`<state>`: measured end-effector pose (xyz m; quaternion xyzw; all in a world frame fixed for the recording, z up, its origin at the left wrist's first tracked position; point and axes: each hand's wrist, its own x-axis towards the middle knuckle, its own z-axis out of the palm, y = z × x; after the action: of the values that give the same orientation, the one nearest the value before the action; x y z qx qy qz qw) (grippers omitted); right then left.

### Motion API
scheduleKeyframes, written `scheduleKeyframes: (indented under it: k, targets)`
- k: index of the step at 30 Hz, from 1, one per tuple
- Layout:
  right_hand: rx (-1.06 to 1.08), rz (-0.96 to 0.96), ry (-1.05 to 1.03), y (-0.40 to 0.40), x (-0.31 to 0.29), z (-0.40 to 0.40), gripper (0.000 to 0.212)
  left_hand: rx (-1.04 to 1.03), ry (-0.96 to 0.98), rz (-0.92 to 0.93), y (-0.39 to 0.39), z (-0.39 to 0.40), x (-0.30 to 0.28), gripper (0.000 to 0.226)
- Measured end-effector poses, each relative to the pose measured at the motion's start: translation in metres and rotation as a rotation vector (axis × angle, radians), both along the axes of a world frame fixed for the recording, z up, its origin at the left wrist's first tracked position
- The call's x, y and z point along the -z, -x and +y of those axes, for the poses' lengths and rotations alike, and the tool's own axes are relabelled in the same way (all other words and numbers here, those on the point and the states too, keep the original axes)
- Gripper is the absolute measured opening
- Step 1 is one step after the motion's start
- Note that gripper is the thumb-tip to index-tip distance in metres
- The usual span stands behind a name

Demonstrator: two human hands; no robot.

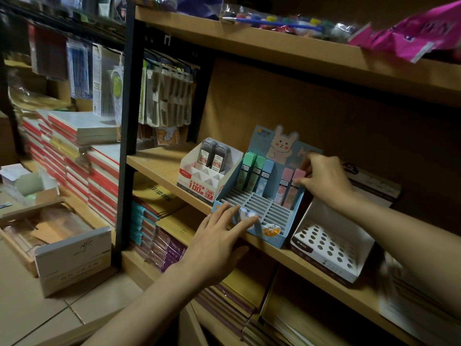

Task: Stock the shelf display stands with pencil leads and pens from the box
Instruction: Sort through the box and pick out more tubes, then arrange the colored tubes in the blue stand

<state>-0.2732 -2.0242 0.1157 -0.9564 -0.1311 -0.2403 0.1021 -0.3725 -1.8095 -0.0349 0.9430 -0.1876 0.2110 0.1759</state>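
A blue display stand [254, 203] with a rabbit picture and a grid of slots sits on the middle shelf [159, 166]. Its back row holds green, blue and pink pencil lead cases [254, 174]. My right hand [324, 179] pinches the rightmost pink lead case [295, 188] at its top. With straight fingers, my left hand [219, 236] rests on the stand's front edge. Left of it a white stand [199, 179] holds two grey lead cases [212, 156]. To the right stands a white pen stand [326, 248] with round holes, nothing in them.
An open box [50, 236] lies on the tiled floor at the left, beside stacked red notebooks [74, 156]. Hanging packets [167, 98] crowd the back left. The upper shelf [274, 43] carries paint sets and pink packs. Notebooks fill the shelf below.
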Motion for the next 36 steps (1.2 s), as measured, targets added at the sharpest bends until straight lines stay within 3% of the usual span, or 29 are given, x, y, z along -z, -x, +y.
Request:
scheduleKeyframes:
  k: [5, 11, 15, 18, 20, 22, 26, 31, 36]
  targets:
    - [0.102, -0.095, 0.199, -0.001, 0.007, 0.005, 0.026, -0.006, -0.022, -0.013, -0.002, 0.002, 0.003, 0.068]
    - [0.123, -0.030, 0.125, 0.007, 0.009, 0.008, 0.018, 0.002, -0.053, 0.008, 0.000, 0.000, 0.004, 0.072]
    - [-0.106, -0.071, -0.076, 0.046, 0.011, 0.011, 0.042, 0.067, -0.013, -0.030, 0.013, 0.007, 0.009, 0.074]
    - [-0.357, -0.067, -0.207, 0.098, 0.034, 0.024, 0.030, 0.105, 0.021, -0.135, 0.034, 0.022, 0.018, 0.060]
    - [-0.491, 0.055, -0.250, 0.127, 0.060, 0.036, 0.021, 0.108, 0.133, -0.054, 0.051, 0.033, 0.033, 0.044]
    - [-0.581, 0.221, -0.219, 0.148, 0.097, 0.051, 0.017, 0.012, 0.346, 0.148, 0.076, 0.042, 0.058, 0.029]
    - [-0.571, 0.614, -0.187, 0.179, 0.206, 0.083, 0.018, -0.448, 0.788, 0.569, 0.135, 0.052, 0.142, 0.024]
    - [-0.348, 1.140, -0.096, 0.211, 0.338, 0.099, 0.036, -0.924, 1.007, 0.851, 0.216, 0.030, 0.250, 0.030]
    - [-0.195, 1.312, -0.128, 0.240, 0.407, 0.098, 0.037, -1.043, 1.017, 0.964, 0.252, 0.005, 0.298, 0.034]
